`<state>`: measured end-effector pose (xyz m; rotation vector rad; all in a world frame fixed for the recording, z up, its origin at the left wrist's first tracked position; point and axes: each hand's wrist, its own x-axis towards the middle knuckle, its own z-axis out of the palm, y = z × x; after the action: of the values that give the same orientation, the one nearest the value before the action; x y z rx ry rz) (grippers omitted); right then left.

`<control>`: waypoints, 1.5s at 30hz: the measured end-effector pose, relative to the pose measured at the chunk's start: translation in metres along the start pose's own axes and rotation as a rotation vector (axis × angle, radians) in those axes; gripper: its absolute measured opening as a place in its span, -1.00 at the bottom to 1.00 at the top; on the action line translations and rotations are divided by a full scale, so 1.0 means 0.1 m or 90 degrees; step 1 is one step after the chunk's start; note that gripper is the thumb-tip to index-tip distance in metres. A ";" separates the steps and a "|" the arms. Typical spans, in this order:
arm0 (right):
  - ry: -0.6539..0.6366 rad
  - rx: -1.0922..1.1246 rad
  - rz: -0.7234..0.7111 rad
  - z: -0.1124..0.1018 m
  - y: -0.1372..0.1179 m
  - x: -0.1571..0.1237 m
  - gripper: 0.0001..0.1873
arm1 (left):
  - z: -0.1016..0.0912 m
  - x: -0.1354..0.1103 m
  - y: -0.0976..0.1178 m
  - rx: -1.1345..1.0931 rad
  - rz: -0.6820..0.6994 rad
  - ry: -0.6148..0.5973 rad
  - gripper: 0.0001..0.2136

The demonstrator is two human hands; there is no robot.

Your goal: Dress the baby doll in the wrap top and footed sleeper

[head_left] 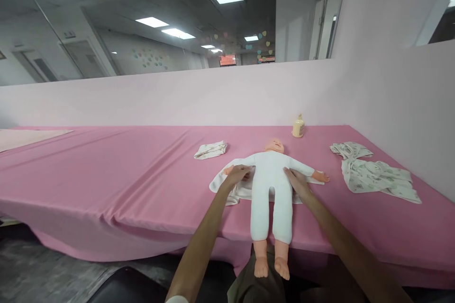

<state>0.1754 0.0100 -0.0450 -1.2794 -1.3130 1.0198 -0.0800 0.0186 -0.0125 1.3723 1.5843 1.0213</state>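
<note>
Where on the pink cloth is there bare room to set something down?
The widest bare stretch of pink cloth lies between the pale sheet at far left and the folded cloth. A smaller patch borders the near side of the printed clothes. Crowded: around the doll, with the left hand and right hand at its sides, white garment beneath.

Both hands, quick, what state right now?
Left hand: partly curled at white cloth beside the doll; grip unclear.
Right hand: at the doll's side; grip unclear.
</note>
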 end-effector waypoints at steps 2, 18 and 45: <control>0.028 -0.069 -0.030 -0.03 -0.01 -0.02 -0.51 | -0.26 0.01 -0.03 0.081 0.010 0.076 -0.73; -0.333 -0.625 -0.388 1.27 -0.77 0.25 -0.53 | -0.77 0.65 -0.37 0.140 0.009 0.045 -0.73; -0.302 -0.516 -0.351 1.22 -0.69 0.49 -0.60 | -1.07 -0.12 0.47 -0.473 -0.019 -0.015 -0.76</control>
<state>0.0470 0.0611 0.0097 -1.1319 -2.4396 0.3887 -0.1611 0.0026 0.0705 0.8347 1.0284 1.3797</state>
